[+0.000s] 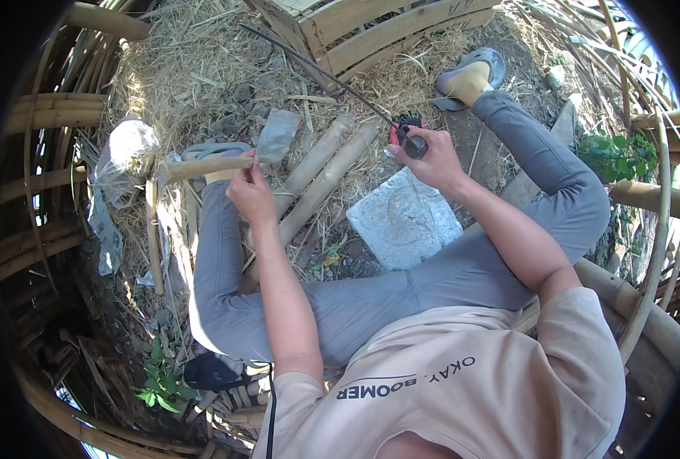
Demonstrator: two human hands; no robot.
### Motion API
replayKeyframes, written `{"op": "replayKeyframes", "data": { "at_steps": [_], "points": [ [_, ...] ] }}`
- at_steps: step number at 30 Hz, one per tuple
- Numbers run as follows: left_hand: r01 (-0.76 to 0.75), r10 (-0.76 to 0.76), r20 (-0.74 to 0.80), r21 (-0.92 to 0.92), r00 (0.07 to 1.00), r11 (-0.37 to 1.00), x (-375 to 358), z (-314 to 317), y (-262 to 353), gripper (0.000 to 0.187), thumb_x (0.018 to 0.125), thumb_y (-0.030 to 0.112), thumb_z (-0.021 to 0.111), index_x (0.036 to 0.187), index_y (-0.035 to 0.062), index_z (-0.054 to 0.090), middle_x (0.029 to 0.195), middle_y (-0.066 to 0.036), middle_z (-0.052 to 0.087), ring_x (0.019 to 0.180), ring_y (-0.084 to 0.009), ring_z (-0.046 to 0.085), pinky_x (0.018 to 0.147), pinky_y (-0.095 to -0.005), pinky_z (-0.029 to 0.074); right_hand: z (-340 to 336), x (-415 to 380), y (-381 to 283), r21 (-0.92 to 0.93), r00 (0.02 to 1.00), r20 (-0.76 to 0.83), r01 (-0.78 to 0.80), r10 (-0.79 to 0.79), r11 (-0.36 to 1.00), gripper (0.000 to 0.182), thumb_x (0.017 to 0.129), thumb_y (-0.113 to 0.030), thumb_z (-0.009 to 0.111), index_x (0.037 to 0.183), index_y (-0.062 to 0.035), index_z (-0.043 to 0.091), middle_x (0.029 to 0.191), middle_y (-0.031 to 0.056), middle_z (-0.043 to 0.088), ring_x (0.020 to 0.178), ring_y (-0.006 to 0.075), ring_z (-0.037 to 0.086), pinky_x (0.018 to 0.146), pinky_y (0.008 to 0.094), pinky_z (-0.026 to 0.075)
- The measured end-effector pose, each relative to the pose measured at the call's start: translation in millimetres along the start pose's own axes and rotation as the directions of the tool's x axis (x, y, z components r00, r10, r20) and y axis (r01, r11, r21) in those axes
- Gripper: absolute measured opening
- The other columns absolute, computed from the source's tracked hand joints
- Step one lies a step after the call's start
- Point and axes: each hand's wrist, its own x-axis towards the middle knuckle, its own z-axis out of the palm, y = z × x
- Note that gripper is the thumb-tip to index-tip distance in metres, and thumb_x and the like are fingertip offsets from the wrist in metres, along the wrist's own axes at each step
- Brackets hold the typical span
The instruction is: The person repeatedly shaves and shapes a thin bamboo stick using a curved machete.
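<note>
Stick (pixel 202 167) of pale wood is reaching sideways from the left hand (pixel 253 194), in front of the left sandal (pixel 231 147) in this view. The left hand is pinching its right end between thumb and fingers, so this hand is nearly closed. The right hand (pixel 438 162) is gripping, with curled fingers, the handle of a long dark tool (pixel 326 74), whose thin rod is pointing forward and to the left, passing before the corner of a wooden crate (pixel 378 32). Whether the rod is touching the crate, one cannot tell. A red and black thing (pixel 408 122) is showing just beside the right hand, partly hidden. Between the person's legs, a whitish slab (pixel 403 222) is lying on the ground, and to its left two bamboo poles (pixel 326 177) are lying side by side. A grey flat piece (pixel 280 135) is resting near the left hand. Beyond the stick's left end, a clear plastic bag (pixel 131 147) is sitting on the straw. The person is wearing grey trousers (pixel 363 310) and a beige T-shirt (pixel 462 367). At the right, a green plant (pixel 621 155) is growing beside bamboo bars (pixel 649 200).
</note>
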Motion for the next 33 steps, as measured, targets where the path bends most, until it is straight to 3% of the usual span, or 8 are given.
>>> {"op": "replayKeyframes", "data": {
  "at_steps": [7, 15, 19, 21, 27, 30, 33],
  "points": [
    [0.003, -0.004, -0.024, -0.022, 1.0, 1.0, -2.0, 3.2, -6.9, 0.014, 0.095, 0.003, 0.064, 0.107, -0.0016, 0.07, 0.093, -0.016, 0.075, 0.082, -0.023, 0.074, 0.072, -0.0347, 0.057, 6.7, 1.8, 10.3, -0.06, 0.993, -0.028, 0.115, -0.117, 0.992, 0.036, 0.082, -0.03, 0.081, 0.075, 0.0018, 0.066, 0.065, 0.0163, 0.059, 0.059, 0.0325, 0.061, 0.058, 0.0409, 0.046],
    [0.009, -0.009, 0.0, -0.001, 1.0, 1.0, -2.5, 2.3, 0.9, 0.013, 0.095, 0.003, 0.064, 0.106, -0.0005, 0.07, 0.089, -0.016, 0.074, 0.081, -0.0215, 0.074, 0.07, -0.0338, 0.055, 5.7, -0.8, 5.4, -0.038, 0.998, -0.013, 0.067, -0.068, 0.997, 0.037, 0.082, -0.032, 0.081, 0.076, 0.0012, 0.066, 0.065, 0.0158, 0.059, 0.061, 0.0343, 0.06, 0.06, 0.0423, 0.046],
    [0.098, -0.094, 0.161, -0.019, 0.983, 0.995, 4.4, -15.3, 25.1, 0.015, 0.096, 0.003, 0.063, 0.109, -0.0021, 0.068, 0.09, -0.015, 0.075, 0.088, -0.0217, 0.075, 0.073, -0.034, 0.056, 5.0, 1.9, 11.1, -0.076, 0.986, -0.033, 0.164, -0.166, 0.984, 0.036, 0.083, -0.03, 0.081, 0.076, 0.0011, 0.066, 0.065, 0.0154, 0.059, 0.059, 0.0328, 0.059, 0.058, 0.041, 0.046],
    [0.082, -0.064, 0.244, -0.065, 0.968, 0.995, 7.6, -28.3, 40.0, 0.018, 0.096, 0.002, 0.062, 0.113, -0.0027, 0.066, 0.091, -0.014, 0.075, 0.091, -0.0221, 0.076, 0.076, -0.0338, 0.056, 1.0, 0.6, 5.1, -0.028, 0.995, -0.029, 0.093, -0.094, 0.995, 0.035, 0.083, -0.029, 0.082, 0.075, 0.0007, 0.065, 0.064, 0.0148, 0.058, 0.057, 0.0319, 0.058, 0.057, 0.04, 0.045],
    [0.25, -0.153, 0.482, -0.143, 0.863, 0.958, 1.0, -60.8, 101.4, 0.044, 0.097, 0.0, 0.06, 0.138, -0.0023, 0.045, 0.092, -0.017, 0.074, 0.087, -0.0231, 0.075, 0.081, -0.0339, 0.058, -2.7, 1.0, 1.7, 0.009, 0.992, -0.047, 0.116, -0.116, 0.993, 0.035, 0.083, -0.028, 0.082, 0.072, -0.0005, 0.062, 0.061, 0.0136, 0.055, 0.054, 0.0302, 0.055, 0.054, 0.039, 0.042],
    [0.516, -0.097, 0.68, -0.448, 0.727, 0.73, -3.7, -57.4, 107.8, 0.052, 0.097, 0.0, 0.058, 0.144, -0.0025, 0.035, 0.092, -0.019, 0.072, 0.087, -0.0255, 0.074, 0.081, -0.0366, 0.059, -0.8, -0.2, 6.0, 0.025, 0.987, -0.056, 0.15, -0.149, 0.988, 0.035, 0.083, -0.028, 0.081, 0.071, -0.0014, 0.061, 0.06, 0.0131, 0.054, 0.054, 0.0303, 0.055, 0.053, 0.0395, 0.042],
    [0.592, -0.019, 0.794, -0.438, 0.608, 0.677, -5.7, -52.3, 101.3, 0.053, 0.098, 0.001, 0.058, 0.144, -0.0019, 0.032, 0.094, -0.02, 0.071, 0.087, -0.0276, 0.073, 0.081, -0.0391, 0.06, -2.1, 1.3, 5.0, -0.008, 0.978, -0.059, 0.2, -0.2, 0.98, 0.035, 0.084, -0.029, 0.08, 0.07, -0.0025, 0.061, 0.059, 0.0125, 0.054, 0.055, 0.0305, 0.055, 0.054, 0.0402, 0.042]
  ]
}}
